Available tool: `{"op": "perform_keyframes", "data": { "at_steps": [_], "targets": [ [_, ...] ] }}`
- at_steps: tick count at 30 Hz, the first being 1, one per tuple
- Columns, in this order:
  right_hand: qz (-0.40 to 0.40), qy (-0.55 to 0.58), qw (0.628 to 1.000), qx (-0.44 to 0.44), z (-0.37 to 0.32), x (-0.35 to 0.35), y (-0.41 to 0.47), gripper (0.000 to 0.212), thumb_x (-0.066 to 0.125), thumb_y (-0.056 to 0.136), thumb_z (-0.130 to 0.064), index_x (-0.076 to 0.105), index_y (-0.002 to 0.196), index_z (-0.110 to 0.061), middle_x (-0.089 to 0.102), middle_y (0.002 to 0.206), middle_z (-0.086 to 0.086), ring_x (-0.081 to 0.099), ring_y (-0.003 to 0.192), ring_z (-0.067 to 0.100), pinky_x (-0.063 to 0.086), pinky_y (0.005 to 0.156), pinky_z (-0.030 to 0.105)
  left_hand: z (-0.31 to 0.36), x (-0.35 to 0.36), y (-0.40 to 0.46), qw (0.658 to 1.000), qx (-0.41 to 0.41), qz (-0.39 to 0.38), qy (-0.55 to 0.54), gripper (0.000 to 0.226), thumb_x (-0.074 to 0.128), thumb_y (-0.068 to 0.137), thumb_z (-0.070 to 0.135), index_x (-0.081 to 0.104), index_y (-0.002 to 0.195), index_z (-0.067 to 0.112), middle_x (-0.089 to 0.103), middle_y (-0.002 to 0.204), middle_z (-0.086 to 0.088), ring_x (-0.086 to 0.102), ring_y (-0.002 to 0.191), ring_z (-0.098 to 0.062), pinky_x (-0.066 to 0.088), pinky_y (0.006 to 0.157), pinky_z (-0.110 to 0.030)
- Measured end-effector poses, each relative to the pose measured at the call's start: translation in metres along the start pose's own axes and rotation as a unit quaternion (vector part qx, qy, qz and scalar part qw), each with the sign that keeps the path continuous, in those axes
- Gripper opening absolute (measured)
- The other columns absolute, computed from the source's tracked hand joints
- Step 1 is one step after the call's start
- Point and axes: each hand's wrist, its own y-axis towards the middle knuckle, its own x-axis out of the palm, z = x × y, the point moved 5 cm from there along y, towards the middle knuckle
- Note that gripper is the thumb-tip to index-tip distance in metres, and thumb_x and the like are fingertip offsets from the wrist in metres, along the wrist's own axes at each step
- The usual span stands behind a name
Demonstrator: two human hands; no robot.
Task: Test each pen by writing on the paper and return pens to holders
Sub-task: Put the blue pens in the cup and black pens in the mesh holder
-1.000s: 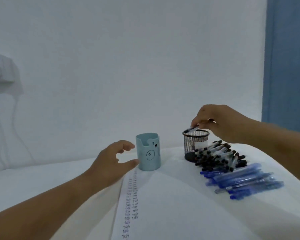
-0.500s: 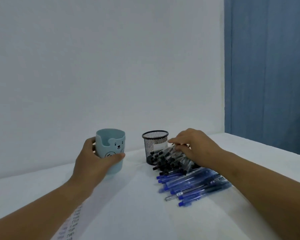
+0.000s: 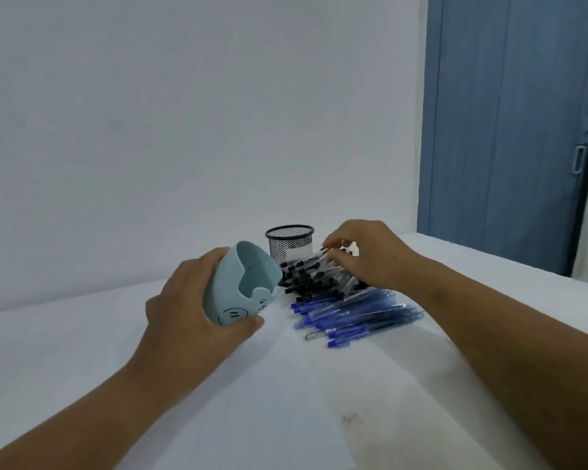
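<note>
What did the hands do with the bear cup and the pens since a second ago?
The left hand reached the light blue bear-face pen cup, took hold of it and now tips it toward the pens. The right hand left the black mesh pen holder and came down onto the pile of black-capped pens, fingers curled round some. The mesh holder and the blue-capped pens stayed put.

Left hand (image 3: pixel 197 310) curled in a grip, forearm extended forward. Right hand (image 3: pixel 370 256) palm down, fingers (image 3: pixel 333 240) bent, pinching.
</note>
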Motion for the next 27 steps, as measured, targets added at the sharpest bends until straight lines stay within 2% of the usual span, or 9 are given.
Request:
{"op": "perform_keyframes", "data": {
  "at_steps": [3, 5, 8, 10, 12, 15, 20, 23, 27],
  "targets": [
    [-0.084, 0.001, 0.996, 0.013, -0.003, -0.011, -0.012, 0.021, 0.066, 0.094, -0.04, 0.072, 0.112, -0.031, 0.069, 0.102, -0.013, 0.063, 0.092, 0.008, 0.048, 0.082, 0.025, 0.004, 0.004, -0.003, 0.999, 0.023, -0.011, 0.024, 0.086, 0.077, 0.054, 0.063, 0.044, 0.133, 0.049, 0.052, 0.121, 0.028, 0.053, 0.111, -0.002, 0.044, 0.103, -0.048],
    [-0.145, -0.027, 0.989, 0.023, -0.004, -0.017, -0.031, 0.039, 0.059, 0.093, -0.055, 0.062, 0.126, -0.034, 0.063, 0.118, -0.016, 0.059, 0.105, 0.007, 0.044, 0.089, 0.025, 0.004, 0.007, -0.002, 0.999, 0.023, -0.019, 0.028, 0.085, 0.075, 0.055, 0.061, 0.044, 0.133, 0.046, 0.052, 0.122, 0.026, 0.053, 0.114, -0.006, 0.038, 0.103, -0.043],
    [-0.232, -0.075, 0.969, 0.026, 0.002, -0.012, -0.075, 0.089, 0.053, 0.082, -0.077, 0.024, 0.154, -0.035, 0.034, 0.146, -0.021, 0.035, 0.132, 0.001, 0.029, 0.109, 0.023, 0.003, 0.008, -0.002, 0.999, 0.024, -0.025, 0.034, 0.086, 0.074, 0.055, 0.06, 0.045, 0.134, 0.044, 0.052, 0.124, 0.023, 0.052, 0.115, -0.008, 0.034, 0.102, -0.041],
    [-0.266, -0.084, 0.96, 0.031, 0.009, -0.002, -0.094, 0.104, 0.05, 0.077, -0.084, 0.009, 0.158, -0.033, 0.022, 0.152, -0.021, 0.026, 0.138, 0.001, 0.024, 0.116, 0.026, 0.002, 0.008, -0.001, 0.999, 0.019, -0.025, 0.033, 0.087, 0.074, 0.055, 0.059, 0.045, 0.135, 0.043, 0.052, 0.125, 0.022, 0.051, 0.115, -0.008, 0.03, 0.1, -0.037],
    [-0.26, -0.098, 0.96, 0.036, 0.014, 0.004, -0.096, 0.101, 0.044, 0.078, -0.086, 0.013, 0.157, -0.031, 0.025, 0.154, -0.015, 0.029, 0.137, 0.007, 0.025, 0.118, 0.03, 0.002, 0.009, -0.001, 0.999, 0.015, -0.024, 0.032, 0.087, 0.074, 0.055, 0.058, 0.045, 0.135, 0.042, 0.051, 0.124, 0.021, 0.05, 0.114, -0.007, 0.03, 0.099, -0.037],
    [-0.254, -0.129, 0.959, 0.012, 0.01, 0.006, -0.088, 0.099, 0.035, 0.075, -0.092, 0.023, 0.152, -0.031, 0.031, 0.146, -0.013, 0.033, 0.13, 0.009, 0.03, 0.115, 0.033, 0.002, 0.008, -0.002, 0.999, 0.012, -0.023, 0.02, 0.083, 0.074, 0.056, 0.058, 0.044, 0.132, 0.046, 0.051, 0.121, 0.023, 0.05, 0.111, -0.006, 0.034, 0.103, -0.04],
    [-0.266, -0.131, 0.955, 0.006, 0.009, 0.007, -0.085, 0.098, 0.039, 0.077, -0.09, 0.025, 0.152, -0.029, 0.031, 0.143, -0.014, 0.034, 0.127, 0.004, 0.03, 0.11, 0.024, -0.002, 0.007, -0.002, 1.0, 0.012, -0.018, 0.014, 0.078, 0.076, 0.057, 0.057, 0.042, 0.128, 0.05, 0.052, 0.12, 0.025, 0.05, 0.11, -0.003, 0.028, 0.098, -0.034],
    [-0.259, -0.119, 0.959, 0.001, 0.008, 0.008, -0.085, 0.092, 0.039, 0.079, -0.089, 0.032, 0.148, -0.029, 0.034, 0.136, -0.017, 0.037, 0.122, 0.002, 0.035, 0.108, 0.027, -0.004, 0.005, -0.001, 1.0, 0.008, -0.009, 0.014, 0.08, 0.088, 0.062, 0.05, 0.044, 0.129, 0.047, 0.053, 0.121, 0.024, 0.051, 0.111, -0.004, 0.033, 0.103, -0.039],
    [-0.209, -0.143, 0.966, -0.042, 0.005, 0.007, -0.084, 0.082, 0.037, 0.079, -0.09, 0.046, 0.135, -0.031, 0.045, 0.119, -0.014, 0.044, 0.107, 0.005, 0.042, 0.099, 0.029, -0.006, 0.005, -0.001, 1.0, 0.006, -0.007, 0.019, 0.079, 0.088, 0.064, 0.048, 0.045, 0.13, 0.045, 0.053, 0.121, 0.024, 0.051, 0.111, -0.004, 0.034, 0.105, -0.04]
  ]
}}
